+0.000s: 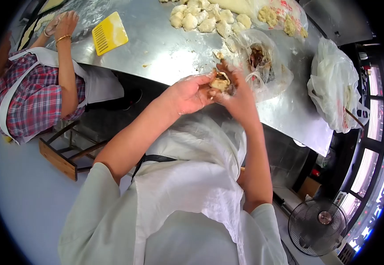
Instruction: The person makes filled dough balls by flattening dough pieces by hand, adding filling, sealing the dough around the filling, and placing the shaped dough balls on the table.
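Close in front of my apron, both hands come together around a small piece of dough [220,83], cupped open with brownish stuff showing inside. My left hand [191,93] has its thumb and fingers closed on the near-left side of the dough. From the other side my right hand [237,93] grips it, its fingertips smeared dark brown. Just beyond the right hand lies a clear plastic bag [276,77] holding a dark brown filling [258,57]. Several pale dough lumps [207,25] sit at the table's far side.
A yellow scraper [110,33] lies on the metal table [156,48]. At the left, a person in a plaid shirt [37,95] works by the table, near a wooden stool [58,158]. A white plastic bag [333,84] hangs at the right, above a fan [317,226].
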Demonstrator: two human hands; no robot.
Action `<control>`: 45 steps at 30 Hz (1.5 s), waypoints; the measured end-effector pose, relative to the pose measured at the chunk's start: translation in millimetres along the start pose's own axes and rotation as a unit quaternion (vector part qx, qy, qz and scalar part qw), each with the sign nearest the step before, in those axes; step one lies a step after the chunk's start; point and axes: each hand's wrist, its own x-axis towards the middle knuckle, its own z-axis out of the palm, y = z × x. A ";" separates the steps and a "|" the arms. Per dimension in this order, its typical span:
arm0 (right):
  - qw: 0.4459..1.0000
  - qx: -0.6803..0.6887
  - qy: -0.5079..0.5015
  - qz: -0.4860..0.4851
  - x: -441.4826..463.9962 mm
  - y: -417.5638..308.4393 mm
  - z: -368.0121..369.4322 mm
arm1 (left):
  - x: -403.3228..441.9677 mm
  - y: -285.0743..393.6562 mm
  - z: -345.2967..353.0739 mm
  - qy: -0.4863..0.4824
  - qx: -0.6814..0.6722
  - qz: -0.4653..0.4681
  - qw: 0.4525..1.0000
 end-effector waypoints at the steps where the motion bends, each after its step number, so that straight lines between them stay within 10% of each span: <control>1: 0.999 -0.042 0.015 0.018 -1.6 -1.6 4.4 | -3.1 -2.2 8.7 0.012 0.019 0.011 1.000; 11: 0.971 -0.217 0.018 -0.100 27.9 18.2 21.0 | 9.3 -4.0 19.3 0.180 0.102 0.108 0.972; 17: 0.998 -0.006 0.032 -0.056 33.0 13.9 30.6 | -3.0 27.5 -20.8 -0.058 0.100 0.035 0.993; 27: 0.987 0.039 0.149 -0.048 53.9 -16.7 53.8 | -19.0 18.3 0.6 -0.010 0.060 0.178 0.982; 34: 0.992 0.114 0.044 -0.041 53.6 -30.8 39.5 | -5.9 3.1 2.0 0.024 0.061 0.245 0.967; 40: 1.000 0.004 0.005 0.001 31.3 -26.8 9.9 | -6.7 -7.5 12.0 0.003 0.138 0.156 0.978; 45: 0.982 0.087 0.165 -0.040 20.5 -22.9 24.5 | -6.5 -20.8 38.0 0.030 0.134 0.185 0.973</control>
